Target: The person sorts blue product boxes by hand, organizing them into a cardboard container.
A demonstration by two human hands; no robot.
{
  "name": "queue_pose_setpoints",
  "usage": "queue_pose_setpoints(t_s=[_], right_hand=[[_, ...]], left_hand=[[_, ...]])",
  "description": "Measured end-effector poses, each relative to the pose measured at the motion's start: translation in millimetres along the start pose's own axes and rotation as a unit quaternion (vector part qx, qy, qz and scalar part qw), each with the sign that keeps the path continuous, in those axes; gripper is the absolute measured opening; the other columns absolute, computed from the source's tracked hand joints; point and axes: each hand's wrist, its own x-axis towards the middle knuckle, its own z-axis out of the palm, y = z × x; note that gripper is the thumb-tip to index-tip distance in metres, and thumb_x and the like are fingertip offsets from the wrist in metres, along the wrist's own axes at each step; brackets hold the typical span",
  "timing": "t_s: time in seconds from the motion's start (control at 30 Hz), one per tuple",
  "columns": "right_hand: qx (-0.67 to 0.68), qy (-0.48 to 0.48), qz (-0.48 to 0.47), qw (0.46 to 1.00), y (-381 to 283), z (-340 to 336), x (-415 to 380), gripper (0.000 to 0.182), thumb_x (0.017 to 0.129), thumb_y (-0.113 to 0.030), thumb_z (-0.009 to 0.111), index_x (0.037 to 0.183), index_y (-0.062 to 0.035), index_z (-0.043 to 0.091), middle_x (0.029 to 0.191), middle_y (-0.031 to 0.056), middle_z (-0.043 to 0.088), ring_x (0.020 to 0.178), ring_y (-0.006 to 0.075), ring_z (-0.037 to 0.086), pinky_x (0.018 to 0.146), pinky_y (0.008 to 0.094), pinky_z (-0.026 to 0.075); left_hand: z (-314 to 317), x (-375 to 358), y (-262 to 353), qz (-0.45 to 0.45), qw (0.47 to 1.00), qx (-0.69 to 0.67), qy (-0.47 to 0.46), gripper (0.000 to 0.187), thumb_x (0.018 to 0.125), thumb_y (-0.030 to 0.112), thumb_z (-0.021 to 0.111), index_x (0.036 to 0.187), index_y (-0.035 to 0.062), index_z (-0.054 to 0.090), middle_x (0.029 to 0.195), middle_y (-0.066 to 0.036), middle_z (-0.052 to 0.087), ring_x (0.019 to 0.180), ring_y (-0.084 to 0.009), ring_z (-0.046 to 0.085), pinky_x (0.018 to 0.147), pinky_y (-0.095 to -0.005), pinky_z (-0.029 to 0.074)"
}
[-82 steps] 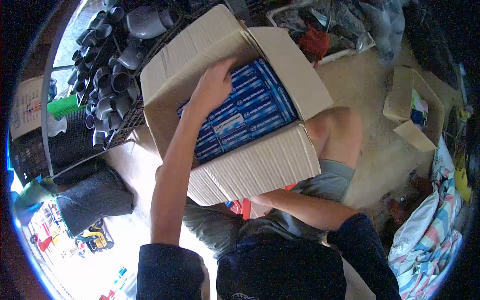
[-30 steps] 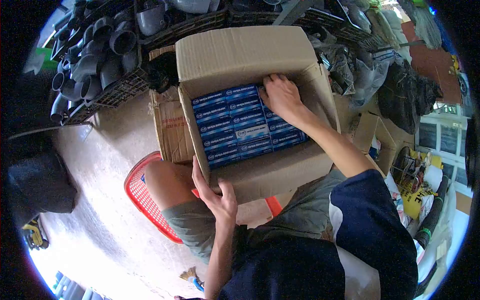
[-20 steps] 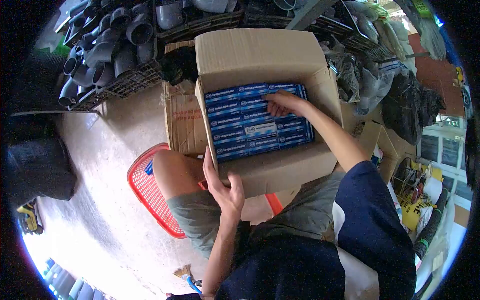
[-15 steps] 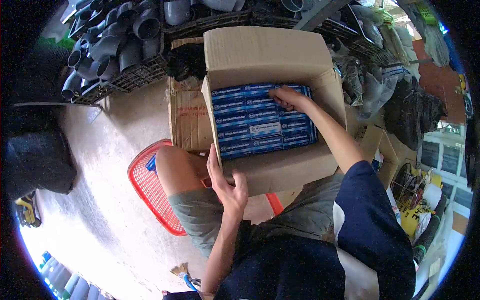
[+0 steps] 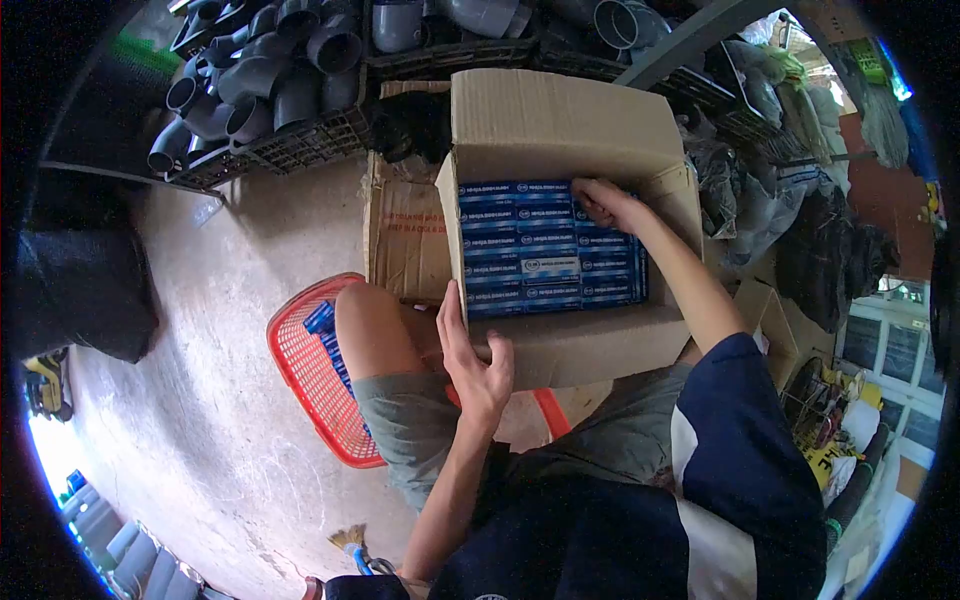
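Note:
A large open cardboard box (image 5: 580, 352) rests tilted over my lap, packed with rows of small blue printed boxes (image 5: 520, 240). One printed box in the lower middle (image 5: 550, 267) has a paler face than the others. My left hand (image 5: 478, 372) grips the box's near left corner, thumb on the near wall and fingers along the left side. Inside, my right hand (image 5: 610, 207) is closed at the upper right of the rows, its curled fingers against the blue boxes. What the fingertips hold, if anything, is hidden.
Beside my left knee a red plastic basket (image 5: 322, 400) holds several blue boxes (image 5: 330, 340). Another cardboard box (image 5: 408, 240) stands behind on the left. Black crates (image 5: 290, 148) of grey pipe elbows (image 5: 260, 80) line the back. Plastic bags (image 5: 770, 200) crowd the right. A brush (image 5: 348, 540) lies on the floor.
The view has swung, so most things sit farther right in the picture. More blue boxes show in the red basket beside my knee. Both hands keep nearly the same places on the cardboard box.

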Motion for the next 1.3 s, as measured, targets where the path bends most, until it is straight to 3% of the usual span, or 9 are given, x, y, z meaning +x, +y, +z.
queue_pose_setpoints(t_s=[0.13,0.37,0.5,0.7,0.8,0.93,1.1,1.23,1.3], right_hand=[[-0.023,-0.089,0.068,0.993,20.1,15.0,-10.6,0.045,0.097,-0.039,0.054,0.059,-0.017,0.044,0.048,-0.0059,0.034,0.039,0.0073,0.027,0.038,0.0264,0.017],[-0.09,0.007,0.032,0.995,-7.3,12.8,-9.2,0.045,0.097,-0.04,0.053,0.061,-0.0153,0.045,0.048,-0.0062,0.034,0.039,0.0066,0.027,0.038,0.0262,0.018],[-0.048,-0.027,-0.035,0.998,7.3,-1.7,7.9,0.047,0.1,-0.046,0.051,0.064,-0.0154,0.046,0.05,-0.0072,0.033,0.04,0.0063,0.025,0.039,0.025,0.017],[0.033,-0.05,0.042,0.997,14.6,-6.8,-4.5,0.054,0.102,-0.05,0.047,0.06,-0.0167,0.043,0.049,-0.0068,0.032,0.04,0.0061,0.026,0.039,0.0256,0.017],[-0.001,0.035,0.001,0.999,9.2,2.3,-27.0,0.058,0.103,-0.053,0.045,0.058,-0.0172,0.04,0.047,-0.0071,0.03,0.04,0.0065,0.026,0.039,0.0254,0.017],[0.084,-0.056,-0.133,0.986,-21.8,18.7,-108.1,0.066,0.102,-0.063,0.039,0.054,-0.0182,0.034,0.048,-0.0076,0.028,0.041,0.0071,0.026,0.04,0.0257,0.019],[0.004,0.079,-0.191,0.978,-10.0,55.4,-245.4,0.059,0.108,-0.048,0.035,0.057,-0.0181,0.038,0.05,-0.0055,0.032,0.044,0.0065,0.028,0.044,0.0256,0.021],[0.069,-0.009,-0.189,0.98,34.9,120.7,-297.6,0.055,0.109,-0.041,0.033,0.063,-0.0128,0.041,0.054,-0.0008,0.034,0.046,0.0092,0.031,0.046,0.0275,0.024],[0.036,-0.086,-0.196,0.976,45.3,169.7,-302.1,0.053,0.108,-0.041,0.035,0.066,-0.011,0.048,0.058,0.0006,0.042,0.048,0.0096,0.037,0.047,0.0254,0.027]], left_hand=[[1.8,-3.7,-4.8,-0.006,1.0,-0.014,0.008,0.074,0.078,0.003,0.052,0.149,-0.0051,0.035,0.138,-0.027,0.047,0.129,-0.0403,0.048,0.112,-0.0449,0.036],[1.3,-2.8,-5.6,0.011,1.0,0.011,0.013,0.073,0.078,0.003,0.052,0.149,-0.0048,0.035,0.138,-0.027,0.047,0.128,-0.0396,0.049,0.111,-0.0446,0.036],[3.5,-1.9,-4.8,-0.004,1.0,-0.008,0.01,0.072,0.079,0.004,0.053,0.149,-0.0042,0.035,0.137,-0.026,0.048,0.128,-0.0391,0.049,0.111,-0.0445,0.036],[4.1,4.1,2.5,-0.013,1.0,-0.001,0.009,0.069,0.083,0.006,0.055,0.149,-0.0033,0.035,0.136,-0.026,0.048,0.128,-0.0391,0.05,0.111,-0.0441,0.037],[1.4,5.4,4.9,-0.019,1.0,0.009,0.001,0.069,0.087,0.009,0.058,0.15,-0.0031,0.033,0.137,-0.027,0.048,0.128,-0.0392,0.049,0.11,-0.0437,0.038],[-8.6,12.4,-4.0,0.013,0.998,0.067,-0.013,0.074,0.091,0.02,0.069,0.151,-0.0028,0.032,0.146,-0.026,0.042,0.135,-0.0373,0.045,0.114,-0.0415,0.034],[-90.7,-28.2,34.4,0.06,0.997,0.038,0.039,0.058,0.091,0.011,0.067,0.143,0.0012,0.044,0.143,-0.022,0.047,0.136,-0.0358,0.045,0.113,-0.0418,0.036],[-181.3,-69.1,-7.1,0.044,0.99,0.074,0.114,0.029,0.089,0.001,0.062,0.118,-0.0015,0.062,0.114,-0.016,0.067,0.113,-0.0309,0.064,0.097,-0.0378,0.048],[-209.9,-86.6,-67.0,-0.072,0.984,0.043,0.158,0.027,0.092,0.004,0.061,0.118,-0.0017,0.062,0.112,-0.015,0.069,0.108,-0.0239,0.066,0.093,-0.0361,0.051]])
